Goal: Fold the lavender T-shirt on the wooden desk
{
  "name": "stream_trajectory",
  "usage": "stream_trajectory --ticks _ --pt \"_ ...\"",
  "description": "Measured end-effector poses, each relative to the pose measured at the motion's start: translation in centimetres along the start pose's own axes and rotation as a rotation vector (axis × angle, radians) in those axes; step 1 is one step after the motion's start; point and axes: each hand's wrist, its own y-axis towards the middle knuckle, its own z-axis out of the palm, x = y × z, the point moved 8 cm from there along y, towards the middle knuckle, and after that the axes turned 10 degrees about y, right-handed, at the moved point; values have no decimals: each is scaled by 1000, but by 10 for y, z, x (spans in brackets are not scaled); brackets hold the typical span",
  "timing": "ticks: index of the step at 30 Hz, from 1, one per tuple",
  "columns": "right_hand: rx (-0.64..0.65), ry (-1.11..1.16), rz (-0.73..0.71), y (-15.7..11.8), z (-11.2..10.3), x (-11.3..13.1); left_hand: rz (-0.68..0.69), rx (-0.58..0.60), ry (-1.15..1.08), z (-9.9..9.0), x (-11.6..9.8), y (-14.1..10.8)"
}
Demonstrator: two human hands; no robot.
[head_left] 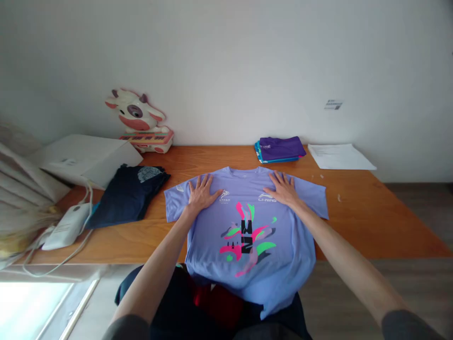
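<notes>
Lilac T-shirt (pixel 249 236), one, two hands flat on it, left (pixel 201 192), right (pixel 283 189), each grip wide, holding nothing

lilac t-shirt (pixel 247 226), front up, spread flat, hem overhanging table edge

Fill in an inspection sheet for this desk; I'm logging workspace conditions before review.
Surface: wooden table, orange-brown, set against a white wall.
Job's things: lilac T-shirt laid face up, collar toward the wall, hem hanging off the near edge.
Clutter: dark folded shirt on the left; purple folded stack and paper sheets at the back; cow toy keyboard; white box.
Grips: left hand and right hand both flat, fingers spread, pressing the shirt's chest below the shoulders.
Cables: white cord looping off the front edge from a white device.
Surroundings: grey floor on the right; bright window area lower left.
</notes>
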Motion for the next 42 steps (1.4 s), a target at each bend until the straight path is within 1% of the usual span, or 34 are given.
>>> stream_trajectory --ticks 2,3,5,6,7,8,9,10,11,12,13,14,15,16,17,18,19,20,22,25,28,31,32,34,36,38,40,42 --pt "16 21 -44 -4 -8 10 -2 -3 -26 -5 1 -3" --pt "0 46 -78 -11 -15 17 -7 -20 -49 -11 1 -8" --pt "-101 156 -137 -37 -37 31 -26 -113 -136 -29 4 -29" --pt "-173 240 -148 -59 -49 35 -47 -187 -199 -40 7 -48" --pt "-243 345 -132 -87 -59 37 -80 -279 -265 -49 11 -74" --pt "-302 464 -85 -121 -64 35 -129 -377 -337 -54 15 -107" --pt "-345 566 -9 -160 -63 32 -211 -479 -385 -55 21 -145" --pt "-361 644 87 -202 -55 28 -310 -584 -410 -51 26 -189" --pt "-367 701 178 -245 -42 26 -407 -699 -422 -44 28 -235" --pt "-365 761 274 -286 -23 25 -506 -781 -422 -32 28 -280" --pt "-335 837 382 -325 2 26 -626 -799 -421 -14 27 -318" --pt "-321 930 494 -359 30 27 -737 -728 -436 10 26 -347" --pt "-316 1029 617 -388 59 28 -802 -599 -479 36 22 -365" --pt "-305 1111 706 -409 88 32 -846 -466 -531 61 17 -376" --pt "-301 1163 762 -423 112 37 -870 -343 -583 84 12 -381" --pt "-317 1191 798 -432 131 41 -875 -248 -631 102 7 -380" --pt "-342 1199 812 -435 146 44 -870 -190 -670 114 4 -376" --pt "-371 1194 807 -434 155 47 -855 -162 -699 123 3 -369" --pt "-429 1174 770 -426 162 53 -800 -141 -728 129 3 -353" --pt "-492 1135 708 -415 157 57 -730 -98 -703 126 6 -337" --pt "-500 992 628 -408 142 49 -731 -30 -629 117 8 -339" --pt "-461 769 536 -401 123 31 -708 10 -605 100 2 -350" --pt "-434 730 514 -398 118 24 -695 16 -626 94 -1 -354" --pt "-337 734 467 -392 111 11 -694 18 -690 82 -4 -362" --pt "-234 809 441 -391 107 2 -742 7 -748 73 -2 -371" --pt "-178 973 492 -401 105 -9 -809 -4 -818 67 4 -378" --pt "-214 1273 620 -420 106 -25 -865 -23 -959 66 10 -383" --pt "-299 1598 779 -444 111 -42 -921 -60 -1151 68 14 -388"
